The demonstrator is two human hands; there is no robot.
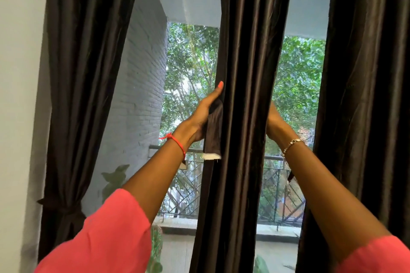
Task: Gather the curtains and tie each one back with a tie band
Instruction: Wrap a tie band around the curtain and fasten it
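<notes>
Three dark brown curtains hang before a window. The left curtain [84, 73] is gathered low down by a tie band [64, 208] knotted around it. The middle curtain [244, 95] hangs bunched into a narrow column. My left hand [204, 115] presses against its left edge and holds a dark brown tie band [214, 131] with a white end, which dangles beside the fabric. My right hand [274, 119] reaches round the curtain's right side; its fingers are hidden behind the fabric. The right curtain [366, 95] hangs loose.
A white wall [20, 95] stands at the left. Behind the glass are a grey brick wall [142, 95], a balcony railing [188, 184] and green trees. A potted plant's leaves [115, 177] show low behind the glass.
</notes>
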